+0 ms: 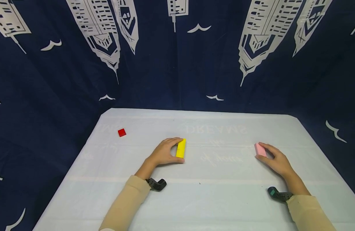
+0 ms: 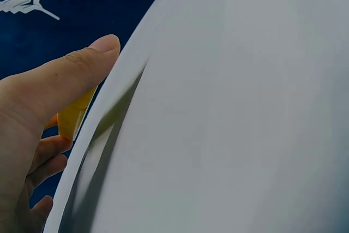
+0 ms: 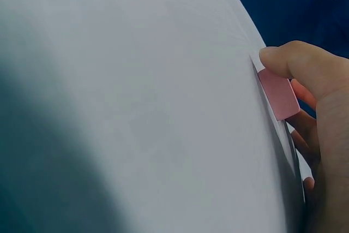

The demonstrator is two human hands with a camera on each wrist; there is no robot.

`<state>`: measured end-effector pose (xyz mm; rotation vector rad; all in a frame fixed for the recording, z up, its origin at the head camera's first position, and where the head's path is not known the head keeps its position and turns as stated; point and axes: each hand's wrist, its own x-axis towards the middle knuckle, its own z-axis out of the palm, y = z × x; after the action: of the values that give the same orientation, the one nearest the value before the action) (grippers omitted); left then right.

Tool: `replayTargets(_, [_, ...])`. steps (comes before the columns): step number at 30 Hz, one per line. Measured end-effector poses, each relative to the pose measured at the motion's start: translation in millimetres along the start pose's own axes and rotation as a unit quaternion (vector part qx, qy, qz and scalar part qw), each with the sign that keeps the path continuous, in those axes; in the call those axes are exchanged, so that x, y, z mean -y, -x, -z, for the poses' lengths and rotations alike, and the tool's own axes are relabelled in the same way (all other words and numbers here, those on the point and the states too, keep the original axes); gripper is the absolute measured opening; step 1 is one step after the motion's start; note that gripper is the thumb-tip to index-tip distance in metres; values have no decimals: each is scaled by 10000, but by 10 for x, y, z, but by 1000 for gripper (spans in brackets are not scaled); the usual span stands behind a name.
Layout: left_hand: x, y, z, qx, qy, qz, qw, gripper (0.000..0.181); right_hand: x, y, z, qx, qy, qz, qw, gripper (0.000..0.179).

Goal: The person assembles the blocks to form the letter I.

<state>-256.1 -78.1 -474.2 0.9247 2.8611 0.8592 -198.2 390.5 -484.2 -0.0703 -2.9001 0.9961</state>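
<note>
Around the middle of the table, my left hand (image 1: 164, 153) grips a long yellow block (image 1: 181, 148) by its two ends, thumb at the near end and fingers at the far end. In the left wrist view the thumb and fingers hide much of the yellow block (image 2: 75, 115). Over on the right, my right hand (image 1: 277, 162) pinches a pink block (image 1: 260, 150) between thumb and fingertips. The pink block (image 3: 279, 94) sits close against the white surface in the right wrist view, its end partly covered by the thumb.
A small red square block (image 1: 121, 132) lies at the back left of the white table (image 1: 217, 199). Behind the table hangs a dark blue cloth (image 1: 177, 70) with white building and bird prints. Each wrist carries a black camera mount (image 1: 157, 184).
</note>
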Motion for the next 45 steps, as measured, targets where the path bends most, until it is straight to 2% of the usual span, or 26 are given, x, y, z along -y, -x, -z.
replayTargets(14, [-73, -76, -95, 33, -197, -160, 9997, 93, 3, -2, -7, 2, -10, -27, 10000, 75])
replayTargets(25, [-150, -105, -199, -167, -303, -312, 9989, 92, -15, -10, -4, 20, -5, -36, 10000, 75])
replayTargets(32, [-226, -103, -229, -174, -432, -213, 9987, 92, 3, 4, -4, -6, -10, -25, 10000, 75])
replayTargets(37, [-239, -105, -265, -287, -506, -311, 9978, 93, 2, 1, -2, -5, -23, -23, 10000, 75])
replayTargets(45, [-266, -95, -332, -324, -790, -381, 9956, 93, 5, 5, -1, 8, -28, -44, 10000, 75])
